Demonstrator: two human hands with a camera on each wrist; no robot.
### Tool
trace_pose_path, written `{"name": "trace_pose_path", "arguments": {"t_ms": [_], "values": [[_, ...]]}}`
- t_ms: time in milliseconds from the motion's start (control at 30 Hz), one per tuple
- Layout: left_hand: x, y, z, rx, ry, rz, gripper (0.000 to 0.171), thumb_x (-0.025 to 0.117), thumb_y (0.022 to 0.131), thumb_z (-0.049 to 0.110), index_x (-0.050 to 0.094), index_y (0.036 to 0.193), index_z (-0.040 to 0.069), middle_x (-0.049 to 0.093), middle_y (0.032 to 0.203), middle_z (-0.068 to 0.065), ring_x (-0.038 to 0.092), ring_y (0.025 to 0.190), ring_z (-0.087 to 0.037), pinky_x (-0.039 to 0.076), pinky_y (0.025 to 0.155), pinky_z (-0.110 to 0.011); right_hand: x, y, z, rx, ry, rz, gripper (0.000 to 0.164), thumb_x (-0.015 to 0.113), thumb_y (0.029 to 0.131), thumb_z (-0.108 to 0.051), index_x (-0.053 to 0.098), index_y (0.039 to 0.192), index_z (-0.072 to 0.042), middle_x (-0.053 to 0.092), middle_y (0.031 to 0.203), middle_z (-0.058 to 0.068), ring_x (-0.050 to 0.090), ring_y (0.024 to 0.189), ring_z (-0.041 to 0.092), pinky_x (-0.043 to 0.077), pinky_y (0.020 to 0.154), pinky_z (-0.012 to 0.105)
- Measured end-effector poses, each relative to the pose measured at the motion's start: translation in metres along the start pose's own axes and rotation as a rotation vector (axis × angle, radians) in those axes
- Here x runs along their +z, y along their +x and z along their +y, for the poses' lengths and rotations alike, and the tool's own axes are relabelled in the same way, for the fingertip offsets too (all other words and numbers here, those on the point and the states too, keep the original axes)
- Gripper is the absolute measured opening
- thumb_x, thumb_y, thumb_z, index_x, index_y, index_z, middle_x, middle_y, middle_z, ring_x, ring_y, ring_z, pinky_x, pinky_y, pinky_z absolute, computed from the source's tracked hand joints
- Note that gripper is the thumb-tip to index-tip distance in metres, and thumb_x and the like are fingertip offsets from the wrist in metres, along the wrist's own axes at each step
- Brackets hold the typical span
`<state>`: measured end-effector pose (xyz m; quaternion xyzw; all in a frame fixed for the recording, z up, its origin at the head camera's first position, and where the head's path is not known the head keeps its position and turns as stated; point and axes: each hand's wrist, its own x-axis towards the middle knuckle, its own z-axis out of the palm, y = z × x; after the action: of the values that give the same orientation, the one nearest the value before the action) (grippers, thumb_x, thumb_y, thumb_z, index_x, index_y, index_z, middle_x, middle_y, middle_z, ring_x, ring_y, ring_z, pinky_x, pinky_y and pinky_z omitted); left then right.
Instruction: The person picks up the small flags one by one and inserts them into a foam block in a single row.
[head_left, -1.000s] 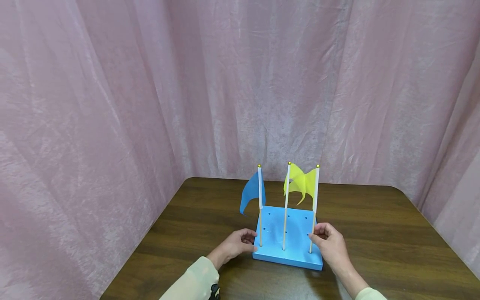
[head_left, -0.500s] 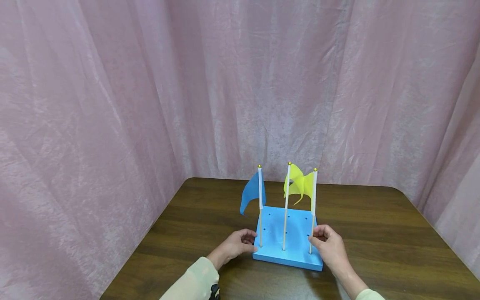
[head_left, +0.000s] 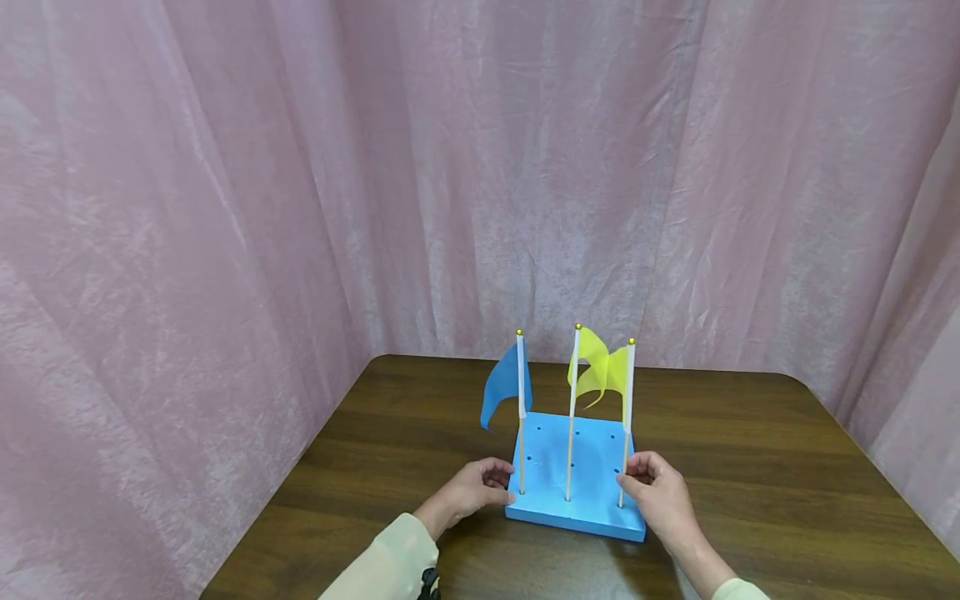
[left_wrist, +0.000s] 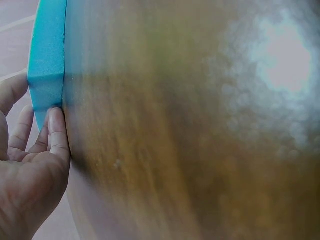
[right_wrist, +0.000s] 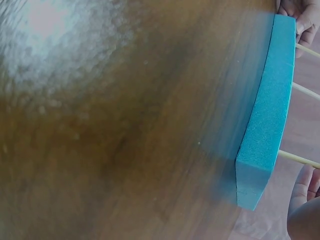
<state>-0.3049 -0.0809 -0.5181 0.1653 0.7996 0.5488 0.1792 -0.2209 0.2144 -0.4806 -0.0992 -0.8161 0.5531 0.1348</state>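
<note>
A light-blue foam board [head_left: 543, 479] with small holes lies on the table. Three flags on thin sticks stand along its front row: a blue flag [head_left: 504, 385] at left, a yellow flag [head_left: 589, 346] in the middle and another yellow flag [head_left: 617, 367] at right. My right hand [head_left: 663, 492] pinches the right flag's stick low down, between thumb and fingers. At the board's left edge my left hand [head_left: 472, 492] holds the side near the front corner. The left wrist view shows its fingers [left_wrist: 57, 132] against the foam. In the right wrist view my right hand [right_wrist: 305, 200] is partly cut off.
A brown wooden table [head_left: 405, 417] with rounded back corners carries the board. Pink curtains [head_left: 480, 183] hang behind it and on both sides.
The right yellow flag has sunk slightly and its top has shifted a little left, with my right hand on its stick. My left hand and the board have stayed put.
</note>
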Motion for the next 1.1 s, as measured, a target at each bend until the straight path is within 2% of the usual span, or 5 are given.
{"name": "trace_pose_path", "arguments": {"t_ms": [1100], "values": [[-0.0003,-0.0005,0.0018,-0.003,-0.010,-0.004,0.038,0.077,0.084,0.004,0.063,0.119,0.005,0.062,0.103,-0.006,0.056,0.094,-0.021,0.049,0.083,-0.037,-0.0030,0.0004,0.0005,-0.036,0.032,-0.034,0.028,0.072,0.086,-0.001,0.061,0.111,0.007,0.064,0.097,0.013,0.057,0.086,0.017,0.047,0.071,0.021]]}}
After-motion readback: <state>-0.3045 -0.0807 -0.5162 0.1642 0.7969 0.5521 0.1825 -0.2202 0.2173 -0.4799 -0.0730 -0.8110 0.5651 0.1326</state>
